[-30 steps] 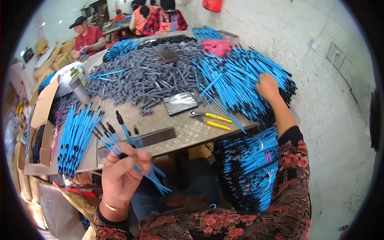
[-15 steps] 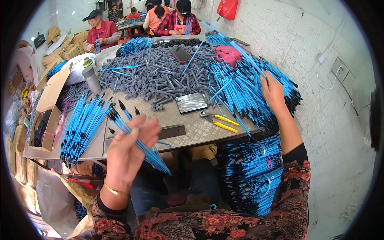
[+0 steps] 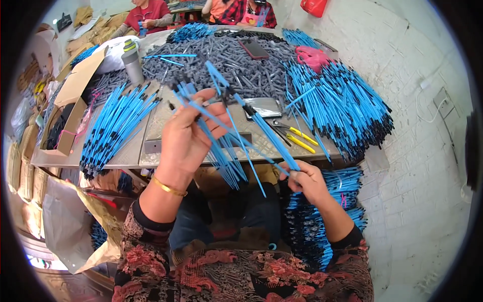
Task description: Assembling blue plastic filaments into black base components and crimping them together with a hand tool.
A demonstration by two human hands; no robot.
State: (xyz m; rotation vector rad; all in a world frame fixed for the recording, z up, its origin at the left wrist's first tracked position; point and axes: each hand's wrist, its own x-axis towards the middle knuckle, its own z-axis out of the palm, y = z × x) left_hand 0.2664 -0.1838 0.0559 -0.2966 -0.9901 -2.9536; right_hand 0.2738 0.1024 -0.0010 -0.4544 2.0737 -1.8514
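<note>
Over the table's front edge, my left hand (image 3: 187, 132) is curled round a loose bunch of thin blue rods with black ends (image 3: 220, 157), which fan out downward. My right hand (image 3: 308, 182), lower and to the right, pinches the lower ends of several more blue rods (image 3: 269, 132). These slant up and left, and their upper parts cross close to my left fingers. One thin rod spans between the two hands; which hand bears it I cannot tell. Blur hides some black tips.
A big heap of blue rods (image 3: 337, 105) lies at right, a smaller bundle (image 3: 113, 128) at left. Grey plastic pieces (image 3: 201, 75) cover the table's middle. Yellow-handled pliers (image 3: 302, 140), a phone (image 3: 254, 49), a bottle (image 3: 132, 63) and a cardboard box (image 3: 70, 126) are around. Co-workers sit beyond.
My right hand has come down and left from the right heap, bringing rods toward my left hand. My left hand has moved up and right with its bunch. The view has tilted down.
</note>
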